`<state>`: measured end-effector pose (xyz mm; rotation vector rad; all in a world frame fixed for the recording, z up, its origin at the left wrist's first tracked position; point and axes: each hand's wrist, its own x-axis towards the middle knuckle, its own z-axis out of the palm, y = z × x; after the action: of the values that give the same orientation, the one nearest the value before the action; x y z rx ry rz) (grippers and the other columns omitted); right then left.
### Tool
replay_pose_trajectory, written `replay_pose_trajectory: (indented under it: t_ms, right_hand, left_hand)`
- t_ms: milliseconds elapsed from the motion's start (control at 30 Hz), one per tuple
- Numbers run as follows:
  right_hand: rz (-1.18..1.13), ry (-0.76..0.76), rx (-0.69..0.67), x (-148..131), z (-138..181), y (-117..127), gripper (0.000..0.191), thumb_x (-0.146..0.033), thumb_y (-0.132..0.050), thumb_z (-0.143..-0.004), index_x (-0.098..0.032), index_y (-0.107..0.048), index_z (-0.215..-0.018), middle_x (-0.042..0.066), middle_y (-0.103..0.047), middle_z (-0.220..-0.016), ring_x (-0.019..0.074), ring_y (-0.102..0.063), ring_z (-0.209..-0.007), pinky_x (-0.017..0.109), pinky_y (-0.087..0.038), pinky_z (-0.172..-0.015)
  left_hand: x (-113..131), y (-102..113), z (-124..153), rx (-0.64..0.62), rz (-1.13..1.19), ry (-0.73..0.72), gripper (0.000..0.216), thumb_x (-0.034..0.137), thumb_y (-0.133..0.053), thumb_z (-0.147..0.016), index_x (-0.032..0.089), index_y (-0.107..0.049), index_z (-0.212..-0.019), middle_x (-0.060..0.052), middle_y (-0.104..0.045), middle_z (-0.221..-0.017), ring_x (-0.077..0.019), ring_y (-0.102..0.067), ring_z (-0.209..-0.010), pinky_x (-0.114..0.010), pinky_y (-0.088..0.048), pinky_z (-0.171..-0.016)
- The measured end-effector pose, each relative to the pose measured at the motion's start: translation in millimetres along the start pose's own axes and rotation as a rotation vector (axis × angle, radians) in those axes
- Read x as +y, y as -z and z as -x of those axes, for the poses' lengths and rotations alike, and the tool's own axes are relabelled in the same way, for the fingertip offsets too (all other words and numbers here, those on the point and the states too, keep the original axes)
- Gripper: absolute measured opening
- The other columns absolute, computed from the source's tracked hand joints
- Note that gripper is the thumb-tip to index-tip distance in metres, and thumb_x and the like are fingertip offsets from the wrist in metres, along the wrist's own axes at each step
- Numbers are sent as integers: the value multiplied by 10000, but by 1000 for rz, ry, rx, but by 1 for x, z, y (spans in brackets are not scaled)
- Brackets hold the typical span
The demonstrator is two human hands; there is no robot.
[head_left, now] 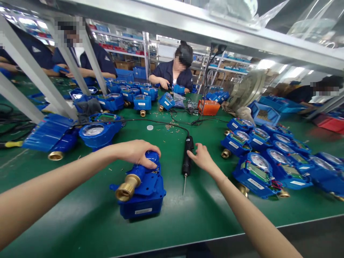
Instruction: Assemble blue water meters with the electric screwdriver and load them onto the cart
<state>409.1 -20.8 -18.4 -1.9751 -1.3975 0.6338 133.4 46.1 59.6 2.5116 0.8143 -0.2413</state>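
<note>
Meter: a blue water meter (142,193) lies tipped on the green surface (80,222), right under the left hand, with its brass threaded coupling (125,188) pointing back towards the person.
Left hand: the left hand (137,152) sits palm down on the meter's rounded far end, fingers curled over it and holding it in place.
Right hand: the right hand (201,157) is loosely spread, fingertips touching the grip of the electric screwdriver (187,157) and not closed around it.
Screwdriver: it lies flat between the two hands, just beside the meter, thin bit towards the person, and its black cable (161,123) trails away past the hands.
Beyond the left hand: more blue meters (100,130) stand with their dials up.
Outside the right hand: rows of finished meters (268,161) are packed close together.
Past both hands: loose screws (169,126) are scattered near the cable, an orange box (209,106) stands farther off, and a co-worker (174,70) sits across the surface.
</note>
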Motion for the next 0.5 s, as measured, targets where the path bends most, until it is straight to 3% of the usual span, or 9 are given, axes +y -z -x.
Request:
replay_pose_trajectory:
  t_ms: [100, 233, 333, 433, 500]
  right_hand:
    - [-35, -66, -35, -4, -25, -24, 517, -240, -766, -593, -134, -470, -1004, 189, -577, -1068, 345, -564, -1057, 483, -421, -930]
    - [-211, -150, -115, -13, -37, -36, 420, -108, -725, -549, -164, -455, -866, 110, -591, -912, 291, -587, -954, 414, -466, -845]
    - [-488, -157, -243, -20, -36, -24, 244, -148, -646, -648, -182, -439, -773, 5, -529, -714, 161, -574, -712, 303, -497, -695]
    - [-765, -87, -286, -33, -32, -4, 122, -218, -550, -768, -192, -441, -816, -45, -465, -678, 77, -497, -603, 220, -482, -636]
    - [-960, -25, -318, -44, -31, 9, 113, -296, -507, -835, -203, -446, -853, -64, -433, -668, 52, -448, -560, 194, -473, -617]
  left_hand:
    - [-7, -3, 0, 8, -20, -19, 497, 628, -577, -790, 315, -627, -1173, -25, -693, -1103, -240, -635, -977, -305, -439, -888]
    - [-15, -6, 6, 30, 73, -49, 576, 659, -520, -825, 317, -563, -1286, -36, -627, -1272, -258, -587, -1131, -315, -417, -975]
    - [-18, -14, 11, 55, 170, -18, 587, 642, -489, -858, 321, -506, -1349, -23, -541, -1393, -260, -504, -1259, -331, -373, -1054]
    - [-22, -31, 13, 111, 214, 45, 539, 607, -448, -897, 367, -471, -1379, 28, -469, -1463, -242, -418, -1346, -372, -281, -1140]
    - [-26, -44, 12, 204, 222, 66, 516, 613, -482, -874, 401, -508, -1344, 59, -510, -1427, -233, -460, -1316, -369, -314, -1129]
